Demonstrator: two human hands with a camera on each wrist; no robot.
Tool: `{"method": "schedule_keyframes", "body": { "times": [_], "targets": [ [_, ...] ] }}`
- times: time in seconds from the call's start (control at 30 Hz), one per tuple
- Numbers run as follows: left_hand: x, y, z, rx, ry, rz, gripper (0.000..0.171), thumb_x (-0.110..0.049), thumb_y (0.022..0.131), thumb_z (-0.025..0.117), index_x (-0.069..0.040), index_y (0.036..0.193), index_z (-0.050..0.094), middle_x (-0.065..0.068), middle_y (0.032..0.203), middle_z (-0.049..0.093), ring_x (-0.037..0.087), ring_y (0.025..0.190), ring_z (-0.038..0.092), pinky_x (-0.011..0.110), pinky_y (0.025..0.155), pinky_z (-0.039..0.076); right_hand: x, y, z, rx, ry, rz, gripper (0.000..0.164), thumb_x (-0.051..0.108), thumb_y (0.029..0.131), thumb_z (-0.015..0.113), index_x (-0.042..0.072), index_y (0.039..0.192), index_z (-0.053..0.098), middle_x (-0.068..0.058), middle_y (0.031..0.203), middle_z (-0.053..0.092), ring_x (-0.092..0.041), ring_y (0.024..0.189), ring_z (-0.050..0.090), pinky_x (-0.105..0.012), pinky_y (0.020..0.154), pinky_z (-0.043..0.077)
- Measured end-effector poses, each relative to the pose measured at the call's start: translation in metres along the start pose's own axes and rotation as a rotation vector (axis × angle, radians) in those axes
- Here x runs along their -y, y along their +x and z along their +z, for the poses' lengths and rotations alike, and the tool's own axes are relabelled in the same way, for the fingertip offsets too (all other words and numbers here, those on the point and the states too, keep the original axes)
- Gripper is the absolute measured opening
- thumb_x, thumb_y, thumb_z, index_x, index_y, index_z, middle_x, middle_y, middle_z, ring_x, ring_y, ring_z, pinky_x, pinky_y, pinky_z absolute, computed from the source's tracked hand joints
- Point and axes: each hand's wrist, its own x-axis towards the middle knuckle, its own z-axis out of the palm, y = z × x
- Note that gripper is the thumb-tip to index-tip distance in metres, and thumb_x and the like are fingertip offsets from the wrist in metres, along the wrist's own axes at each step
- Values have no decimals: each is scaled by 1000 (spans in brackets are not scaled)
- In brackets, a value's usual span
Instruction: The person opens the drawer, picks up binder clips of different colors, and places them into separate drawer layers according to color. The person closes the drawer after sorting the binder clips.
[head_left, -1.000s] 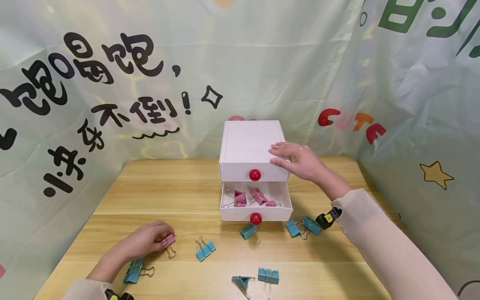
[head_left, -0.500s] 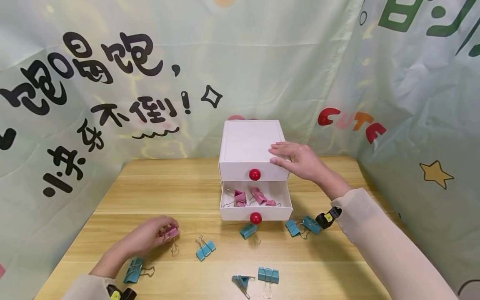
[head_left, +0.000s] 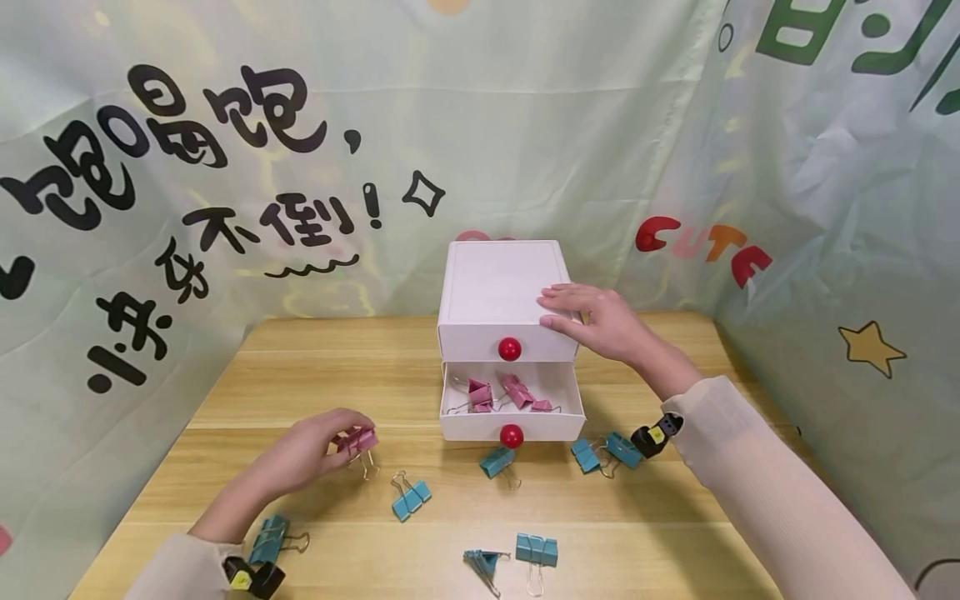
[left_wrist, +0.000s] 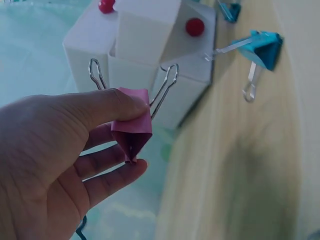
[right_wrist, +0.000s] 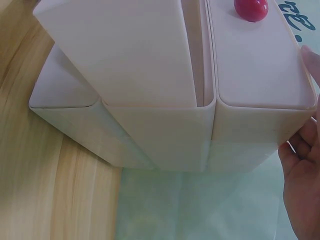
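Note:
My left hand pinches a pink binder clip above the left part of the table. In the left wrist view the thumb presses the front of this pink clip, whose wire handles point up. A white drawer box with red knobs stands at the back. One drawer below its top one is pulled out, and several pink binder clips lie inside. On the box's top right edge rests my right hand, fingers straight. In the right wrist view that hand is partly cut off.
Several blue binder clips lie scattered: one by the left wrist, one right of the left hand, one before the drawer, others at the front. A printed curtain hangs behind the wooden table.
My left hand has moved right and away from me, carrying the pink binder clip up towards the drawer box. The right hand stays where it was on the box.

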Motion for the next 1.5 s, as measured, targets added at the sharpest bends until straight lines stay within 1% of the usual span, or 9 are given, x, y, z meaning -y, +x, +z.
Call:
{"method": "schedule_keyframes", "body": {
  "times": [0.2, 0.37, 0.47, 0.7, 0.9, 1.17, 1.3, 1.43, 1.5],
  "targets": [
    [-14, 16, -9, -49, -12, 49, 31, -6, 86, 74, -18, 113, 66, -11, 103, 66, 5, 87, 62, 24, 72, 56, 1, 0, 0, 8, 1, 15, 49, 47, 93, 63, 17, 132, 64, -2, 140, 55, -25, 135, 43, -55, 110, 33],
    [-27, 30, -17, -79, -5, 84, 33, -6, 85, 75, -19, 114, 66, -11, 106, 66, 4, 88, 63, 25, 74, 56, 1, 1, 0, -1, -2, 2, 48, 45, 93, 64, 16, 132, 64, -2, 140, 55, -25, 135, 44, -54, 109, 33],
    [-36, 38, -20, -83, -7, 91, 33, -8, 85, 76, -21, 115, 66, -11, 108, 67, 3, 88, 63, 26, 75, 56, 1, 0, 0, 1, 3, 5, 48, 45, 93, 64, 16, 132, 64, -3, 140, 55, -25, 135, 44, -55, 109, 33],
    [-56, 59, -25, -89, 18, 105, 32, -15, 87, 75, -20, 118, 67, -6, 111, 68, 4, 89, 64, 28, 75, 56, -1, 0, 1, 1, 8, 11, 49, 46, 93, 63, 17, 132, 64, -3, 140, 55, -26, 135, 43, -55, 109, 33],
    [-71, 75, -26, -100, 20, 114, 32, -16, 88, 75, -19, 120, 68, -6, 111, 69, 6, 89, 64, 30, 76, 56, -1, -1, 2, -4, 19, 11, 48, 46, 93, 64, 17, 132, 64, -2, 140, 55, -25, 135, 43, -55, 109, 33],
    [-87, 95, -23, -127, 95, 155, 40, -13, 85, 77, -15, 123, 67, 3, 115, 69, 13, 91, 65, 33, 80, 57, 1, -1, 1, 3, 22, 24, 49, 46, 93, 63, 17, 132, 64, -3, 141, 54, -25, 136, 42, -55, 110, 32],
    [-95, 105, -20, -120, 116, 154, 38, -14, 86, 76, -14, 124, 67, 4, 112, 69, 15, 93, 65, 35, 81, 56, 2, -1, 1, -1, 16, 19, 49, 45, 93, 63, 16, 132, 64, -3, 141, 54, -25, 136, 43, -55, 110, 32],
    [-101, 116, -15, -109, 110, 153, 36, -15, 89, 73, -15, 124, 67, 3, 113, 69, 17, 97, 66, 36, 85, 56, 2, -1, 1, -1, 16, 22, 49, 46, 93, 63, 16, 132, 64, -3, 141, 54, -25, 135, 43, -55, 110, 32],
    [-103, 121, -12, -108, 109, 159, 34, -15, 89, 72, -14, 123, 66, 3, 113, 69, 16, 96, 66, 35, 84, 56, 2, -1, 1, -1, 17, 25, 49, 47, 93, 63, 16, 132, 64, -3, 141, 54, -25, 135, 43, -55, 110, 32]
  ]
}}
